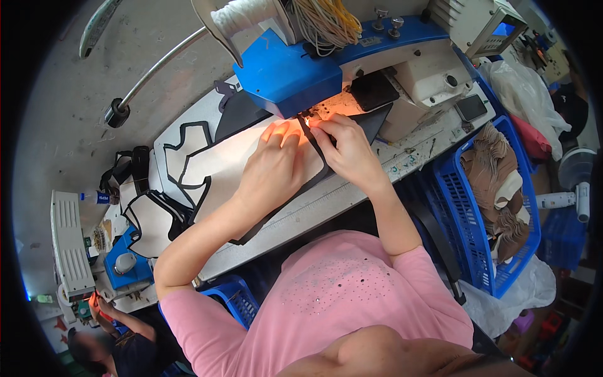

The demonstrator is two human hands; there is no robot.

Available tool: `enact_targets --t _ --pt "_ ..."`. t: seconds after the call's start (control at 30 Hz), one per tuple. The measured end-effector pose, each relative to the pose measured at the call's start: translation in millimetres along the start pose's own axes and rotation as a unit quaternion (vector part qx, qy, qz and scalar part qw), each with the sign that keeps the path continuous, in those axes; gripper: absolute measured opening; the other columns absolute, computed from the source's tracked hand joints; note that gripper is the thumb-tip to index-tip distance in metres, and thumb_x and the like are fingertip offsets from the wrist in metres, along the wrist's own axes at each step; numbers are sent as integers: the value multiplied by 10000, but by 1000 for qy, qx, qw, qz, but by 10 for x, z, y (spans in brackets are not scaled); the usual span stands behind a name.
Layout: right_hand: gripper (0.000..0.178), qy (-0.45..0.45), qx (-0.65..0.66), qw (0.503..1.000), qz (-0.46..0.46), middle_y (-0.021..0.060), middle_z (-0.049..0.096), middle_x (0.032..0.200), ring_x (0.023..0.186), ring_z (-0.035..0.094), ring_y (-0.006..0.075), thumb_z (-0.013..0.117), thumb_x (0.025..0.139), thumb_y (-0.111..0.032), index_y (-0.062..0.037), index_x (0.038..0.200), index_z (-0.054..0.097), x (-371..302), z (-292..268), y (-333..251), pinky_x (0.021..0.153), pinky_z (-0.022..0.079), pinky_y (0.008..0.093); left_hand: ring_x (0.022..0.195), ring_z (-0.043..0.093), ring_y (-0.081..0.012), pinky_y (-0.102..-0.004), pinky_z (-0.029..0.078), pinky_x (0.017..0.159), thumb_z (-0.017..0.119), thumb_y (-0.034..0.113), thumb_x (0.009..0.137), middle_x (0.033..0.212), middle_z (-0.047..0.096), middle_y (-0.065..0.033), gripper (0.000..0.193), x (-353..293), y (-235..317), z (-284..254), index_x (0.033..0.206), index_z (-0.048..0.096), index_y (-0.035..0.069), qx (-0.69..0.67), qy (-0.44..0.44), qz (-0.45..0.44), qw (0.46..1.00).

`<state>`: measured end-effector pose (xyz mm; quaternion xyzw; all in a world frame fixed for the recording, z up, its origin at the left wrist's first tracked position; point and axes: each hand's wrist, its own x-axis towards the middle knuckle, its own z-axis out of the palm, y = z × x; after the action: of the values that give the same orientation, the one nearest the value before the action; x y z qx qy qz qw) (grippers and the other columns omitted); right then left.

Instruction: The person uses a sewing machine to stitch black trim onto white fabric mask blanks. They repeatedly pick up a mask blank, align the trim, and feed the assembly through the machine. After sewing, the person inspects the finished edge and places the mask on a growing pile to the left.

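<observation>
A white, black-edged panel [235, 154] lies on the bed of a blue and white sewing machine [292, 69]. My left hand [274, 164] rests on it, fingers stretched out and pressing down, close below the machine's blue head. Beside the lit needle area, my right hand [345, 147] has its thumb and fingers pinched together at the panel's black edge. Its fingertips partly hide the spot they grip. More white pieces with black outlines, one being a curved piece [151, 223], hang off the left end of the bed. Dark material shows beneath the panel.
A black phone [375, 91] lies on the bed behind my right hand. To the right stands a blue basket [449, 188] of brown and white pieces. A white thread spool [248, 14] sits above the machine. Another person [132, 345] works at a machine at lower left.
</observation>
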<state>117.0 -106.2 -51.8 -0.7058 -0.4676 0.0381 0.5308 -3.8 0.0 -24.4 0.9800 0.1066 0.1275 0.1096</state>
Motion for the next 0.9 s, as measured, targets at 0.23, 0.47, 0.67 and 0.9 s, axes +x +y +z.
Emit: enact_targets --t 0.23,0.47,0.67,0.9 --pt "159 -9 -14 1000 2 157 578 778 738 566 315 554 784 -16 47 911 625 -9 -7 40 665 438 364 1083 467 -420 -427 424 886 542 95 762 1115 481 -296 328 13 -112 -35 1050 535 -62 -64 -14 31 997" --pt "136 15 -22 1000 -9 164 573 766 736 557 336 552 779 -41 38 860 627 -18 41 77 675 434 393 968 487 -343 -400 430 816 612 93 738 1024 501 -166 333 158 -376 -152 1068 589 55 -60 -23 76 995" --pt "148 13 -16 1000 -15 154 580 775 729 567 309 563 770 -25 38 886 630 -24 32 75 658 438 366 919 512 -310 -378 459 748 623 117 751 914 546 -120 298 283 -612 -219 1047 648 142 -23 -52 128 990" --pt "123 16 5 1000 1 170 573 764 739 561 346 555 763 -41 46 816 625 -21 28 55 681 438 407 958 503 -316 -380 483 746 616 123 766 969 547 -106 315 293 -640 -257 1076 643 171 30 -56 135 989"
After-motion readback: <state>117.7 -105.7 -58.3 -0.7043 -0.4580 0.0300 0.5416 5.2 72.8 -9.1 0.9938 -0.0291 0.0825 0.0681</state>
